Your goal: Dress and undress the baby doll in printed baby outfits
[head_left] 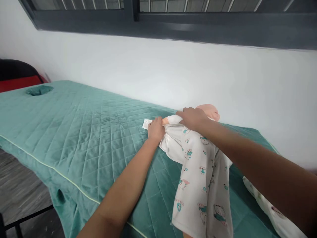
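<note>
A baby doll lies on the green quilted bed cover, its pink head partly behind my right arm. Over its body is a white garment printed with small cartoon figures. My left hand is closed around the end of the doll's arm. A bit of white cloth sticks out beyond those fingers. Bunched on the same arm is a white sleeve, pinched by my right hand. The doll's other arm and most of its body are hidden.
Another white cloth lies at the lower right, partly under my forearm. The bed has a face hole at its far left. A white wall runs along the back, and a black-and-red object stands at the left.
</note>
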Demonstrator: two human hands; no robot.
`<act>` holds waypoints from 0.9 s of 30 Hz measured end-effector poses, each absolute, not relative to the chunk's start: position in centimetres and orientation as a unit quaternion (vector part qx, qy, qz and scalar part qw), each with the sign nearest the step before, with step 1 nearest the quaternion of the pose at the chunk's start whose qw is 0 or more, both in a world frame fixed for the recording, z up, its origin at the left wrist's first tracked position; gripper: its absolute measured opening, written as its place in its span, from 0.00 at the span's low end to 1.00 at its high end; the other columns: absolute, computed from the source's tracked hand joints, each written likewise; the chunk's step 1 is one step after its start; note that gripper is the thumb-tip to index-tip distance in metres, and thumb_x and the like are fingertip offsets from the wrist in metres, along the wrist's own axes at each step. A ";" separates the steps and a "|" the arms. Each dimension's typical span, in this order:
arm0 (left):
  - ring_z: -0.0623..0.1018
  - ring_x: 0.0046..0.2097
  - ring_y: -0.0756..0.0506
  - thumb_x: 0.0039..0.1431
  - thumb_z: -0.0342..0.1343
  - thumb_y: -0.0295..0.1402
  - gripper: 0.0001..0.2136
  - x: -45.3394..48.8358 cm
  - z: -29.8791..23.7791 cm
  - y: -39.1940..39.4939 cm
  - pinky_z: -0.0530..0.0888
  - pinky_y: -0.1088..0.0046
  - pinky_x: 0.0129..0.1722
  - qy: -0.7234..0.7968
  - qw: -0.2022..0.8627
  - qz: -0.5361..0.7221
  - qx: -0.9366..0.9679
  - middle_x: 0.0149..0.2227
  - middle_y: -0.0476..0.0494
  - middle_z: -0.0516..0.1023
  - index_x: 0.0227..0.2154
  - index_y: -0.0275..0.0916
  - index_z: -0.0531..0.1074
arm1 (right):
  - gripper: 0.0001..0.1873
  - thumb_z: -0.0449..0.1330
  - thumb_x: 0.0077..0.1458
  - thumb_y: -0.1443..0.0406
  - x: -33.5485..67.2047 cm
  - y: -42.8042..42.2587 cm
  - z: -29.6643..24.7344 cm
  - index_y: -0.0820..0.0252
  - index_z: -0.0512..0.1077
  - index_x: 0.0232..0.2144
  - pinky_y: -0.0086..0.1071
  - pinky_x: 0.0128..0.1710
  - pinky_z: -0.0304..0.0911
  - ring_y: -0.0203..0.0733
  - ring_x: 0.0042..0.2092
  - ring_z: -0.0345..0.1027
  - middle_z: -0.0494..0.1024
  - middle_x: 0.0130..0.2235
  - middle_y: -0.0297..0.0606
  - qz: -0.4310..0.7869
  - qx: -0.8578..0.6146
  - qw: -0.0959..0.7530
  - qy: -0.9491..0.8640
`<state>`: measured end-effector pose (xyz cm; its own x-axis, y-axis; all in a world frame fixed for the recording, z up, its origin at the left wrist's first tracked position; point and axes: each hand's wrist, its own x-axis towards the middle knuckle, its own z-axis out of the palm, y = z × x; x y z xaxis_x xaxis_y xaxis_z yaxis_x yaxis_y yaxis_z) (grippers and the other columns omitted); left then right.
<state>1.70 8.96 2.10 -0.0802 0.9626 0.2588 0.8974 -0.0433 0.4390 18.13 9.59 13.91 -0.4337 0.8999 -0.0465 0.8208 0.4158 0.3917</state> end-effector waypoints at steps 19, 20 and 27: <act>0.71 0.58 0.38 0.66 0.48 0.31 0.18 2.0 2.5 8.3 0.55 0.51 0.65 0.651 -0.084 0.217 0.723 0.55 0.39 0.75 0.57 0.45 0.68 | 0.20 0.49 0.62 0.62 28.8 4.3 8.3 0.61 0.71 0.52 0.44 0.57 0.61 0.51 0.55 0.69 0.77 0.54 0.47 -0.013 0.648 -0.411 0.641; 0.71 0.58 0.37 0.66 0.48 0.30 0.18 2.0 2.5 8.3 0.55 0.50 0.65 0.659 -0.085 0.215 0.716 0.56 0.38 0.74 0.57 0.45 0.67 | 0.21 0.50 0.61 0.62 29.6 4.1 7.3 0.62 0.71 0.53 0.44 0.58 0.60 0.52 0.56 0.68 0.76 0.55 0.49 -0.004 0.669 -0.418 0.615; 0.67 0.63 0.36 0.64 0.47 0.29 0.24 2.2 2.5 7.7 0.50 0.46 0.68 0.676 -0.082 0.196 0.705 0.61 0.35 0.70 0.63 0.43 0.62 | 0.25 0.46 0.60 0.66 31.1 3.9 4.4 0.62 0.69 0.57 0.52 0.62 0.48 0.56 0.58 0.65 0.76 0.56 0.50 0.013 0.744 -0.279 0.607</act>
<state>2.21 7.73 2.47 0.0080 0.9218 0.3877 0.9863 -0.0712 0.1489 31.06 3.95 4.44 0.2637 0.8958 0.3578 0.9106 -0.1088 -0.3988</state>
